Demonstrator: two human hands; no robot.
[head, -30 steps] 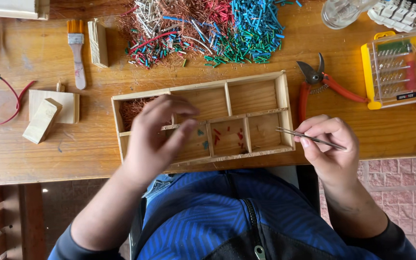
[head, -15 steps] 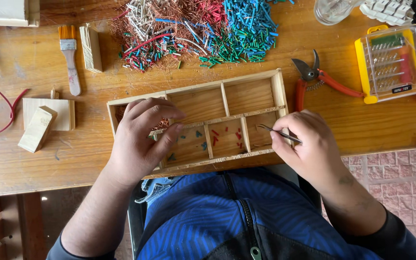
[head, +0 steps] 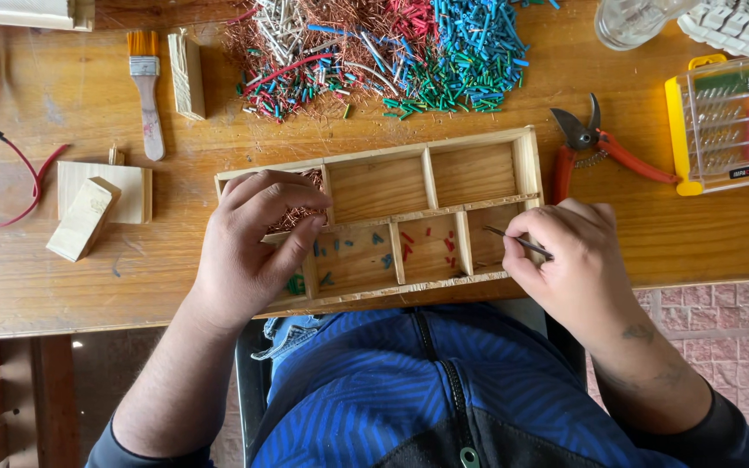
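Left hand (head: 253, 238): grips copper strands (head: 298, 212) over wooden tray (head: 526, 165) | Right hand (head: 569, 260): pinches tweezers (head: 517, 242) | Sorted: few coloured bits in compartments | Remaining: large wire pile (head: 374, 52)

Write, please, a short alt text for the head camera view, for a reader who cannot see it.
Seen from above, a person's left hand rests on a divided wooden tray, over a compartment of copper wire bits, while the right hand holds tweezers at the tray's right end. Behind lies a pile of coloured wire pieces, with red-handled cutters at the right.
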